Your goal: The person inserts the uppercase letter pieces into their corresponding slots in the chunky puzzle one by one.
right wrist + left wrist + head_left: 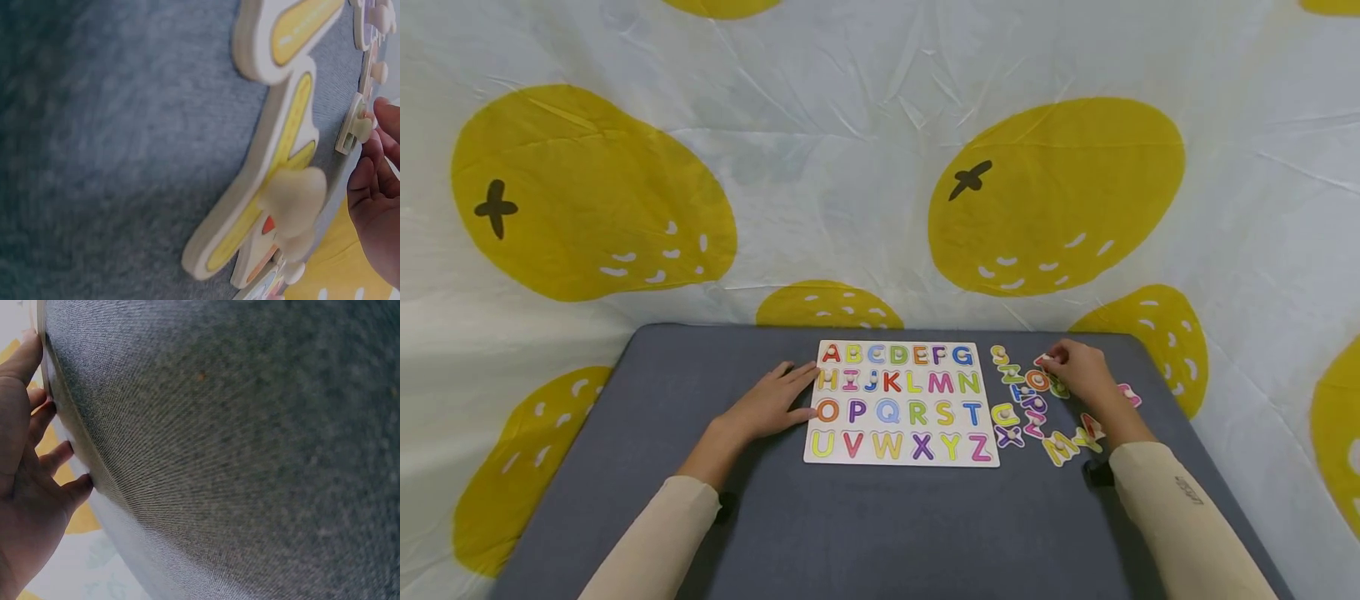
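My left hand (767, 402) lies with spread fingers at the left edge of a white alphabet puzzle board (902, 429), fingertips touching it. Knobbed letters fill the board's top row, and H, I and J show knobs too. To the right of the board, my right hand (1081, 371) pinches a small red letter piece (1042, 360), mostly hidden by the fingers. Just under that hand lie an orange O piece (1037, 381) and a green piece (1059, 388). In the right wrist view, its bent fingers are close behind a knobbed green piece (349, 132).
Several loose letters lie right of the board, among them a yellow U (1003, 414), a purple X (1009, 437), a yellow M (1060, 448) and a yellow Y (1086, 440). A pink piece (1129, 395) lies beyond the right forearm. A patterned curtain (835, 208) hangs behind the grey table (880, 533).
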